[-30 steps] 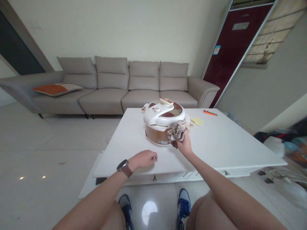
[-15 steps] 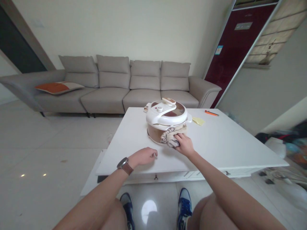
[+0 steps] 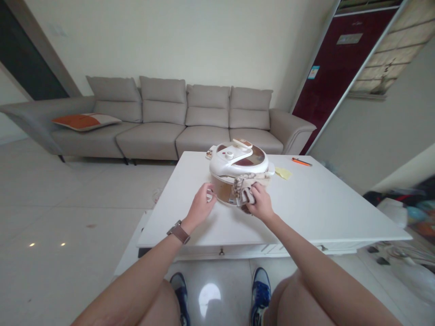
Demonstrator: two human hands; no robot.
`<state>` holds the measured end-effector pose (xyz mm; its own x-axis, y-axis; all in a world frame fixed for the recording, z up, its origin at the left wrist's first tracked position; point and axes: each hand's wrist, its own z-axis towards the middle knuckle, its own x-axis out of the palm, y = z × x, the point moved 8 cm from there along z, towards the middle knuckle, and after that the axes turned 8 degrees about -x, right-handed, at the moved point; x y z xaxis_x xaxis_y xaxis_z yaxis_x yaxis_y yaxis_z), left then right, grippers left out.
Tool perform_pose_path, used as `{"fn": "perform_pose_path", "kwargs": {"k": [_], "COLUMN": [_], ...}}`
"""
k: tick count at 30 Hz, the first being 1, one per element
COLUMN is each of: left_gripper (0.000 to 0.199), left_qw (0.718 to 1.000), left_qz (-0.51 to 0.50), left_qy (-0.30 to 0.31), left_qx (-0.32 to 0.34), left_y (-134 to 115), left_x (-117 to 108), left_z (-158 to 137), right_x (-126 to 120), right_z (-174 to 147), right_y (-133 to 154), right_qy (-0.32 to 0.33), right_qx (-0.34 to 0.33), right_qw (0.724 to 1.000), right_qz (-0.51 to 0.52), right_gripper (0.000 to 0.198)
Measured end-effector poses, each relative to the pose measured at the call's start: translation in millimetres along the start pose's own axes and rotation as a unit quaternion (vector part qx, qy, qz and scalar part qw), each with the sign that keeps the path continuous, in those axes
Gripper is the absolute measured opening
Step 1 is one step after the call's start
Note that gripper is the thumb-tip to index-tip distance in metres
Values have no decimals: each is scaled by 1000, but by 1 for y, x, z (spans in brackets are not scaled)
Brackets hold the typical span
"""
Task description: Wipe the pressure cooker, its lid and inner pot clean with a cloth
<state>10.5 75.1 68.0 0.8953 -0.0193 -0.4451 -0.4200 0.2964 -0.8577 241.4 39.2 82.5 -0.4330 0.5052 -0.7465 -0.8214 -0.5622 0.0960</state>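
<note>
A white electric pressure cooker (image 3: 222,168) with a gold-brown body stands on the white table (image 3: 306,203), its lid on. My right hand (image 3: 261,201) grips a bunched, patterned beige cloth (image 3: 243,186) against the front right of the cooker, covering part of its body. At the cooker's lower left side is my left hand (image 3: 202,201), fingers bent and apart with nothing in them. Whether its fingertips touch the cooker I cannot tell. A watch with a brown strap (image 3: 179,232) is on my left wrist.
To the right of the cooker lie a yellow paper (image 3: 283,173) and an orange cutter-like tool (image 3: 302,161). Behind the table stands a grey sofa (image 3: 200,138) with an orange-and-white cushion (image 3: 83,121). Drawer knobs (image 3: 221,251) stick out of the table's front.
My left hand has moved up and forward from the table's front to the cooker's left side. The cloth in my right hand has shifted slightly and hangs in different folds.
</note>
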Motion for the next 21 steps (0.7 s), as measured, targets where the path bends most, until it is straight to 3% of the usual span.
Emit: {"fn": "perform_pose_path", "kwargs": {"k": [4, 9, 12, 17, 21], "left_gripper": [69, 89, 98, 108, 106], "left_qw": [996, 991, 990, 991, 992], "left_qz": [-76, -128, -136, -134, -113], "left_qy": [-37, -12, -3, 22, 32], "left_qx": [14, 22, 24, 16, 39], "left_y": [-1, 3, 6, 9, 11], "left_x": [-2, 13, 24, 32, 27], "left_z": [9, 20, 25, 26, 25], "right_x": [13, 3, -10, -18, -1], "right_z": [2, -2, -8, -24, -28], "right_y": [16, 3, -14, -48, -45], "right_qy": [86, 103, 78, 19, 23], "right_qx": [-91, -98, -64, 52, 44], "right_qw": [992, 988, 993, 998, 999], "right_qz": [-33, -56, -60, -19, -2], "right_gripper": [32, 35, 34, 32, 23]}}
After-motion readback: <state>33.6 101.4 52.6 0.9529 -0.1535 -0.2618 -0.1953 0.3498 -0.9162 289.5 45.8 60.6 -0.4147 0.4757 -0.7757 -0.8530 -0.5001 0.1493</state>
